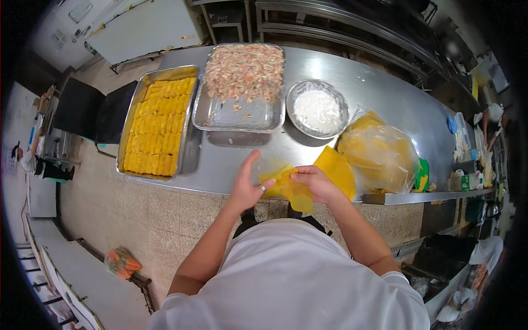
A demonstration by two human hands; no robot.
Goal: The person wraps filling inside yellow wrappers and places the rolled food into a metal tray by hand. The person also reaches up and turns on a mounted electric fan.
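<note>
My right hand [313, 181] pinches a thin, crumpled yellow wrapper sheet [300, 202] above the near edge of the steel table. Fingers stretched and thumb apart, my left hand [247, 184] is at the left side of that sheet, its ringed thumb against it. A flat stack of yellow wrapper sheets [338, 171] lies just right of my right hand. Beside the stack is a clear plastic bag [379, 154] of more yellow sheets. Beyond my hands stand a metal tray [236, 116] of chopped filling and a round bowl [317, 132] with white paste or powder.
At the left, a deep tray [192, 102] holds rows of yellow rolls [157, 129]. A green packet [422, 175] lies beside the bag. Black chairs [80, 110] stand left of the table. A bag of carrots [124, 263] is lower left. Other people are at both sides.
</note>
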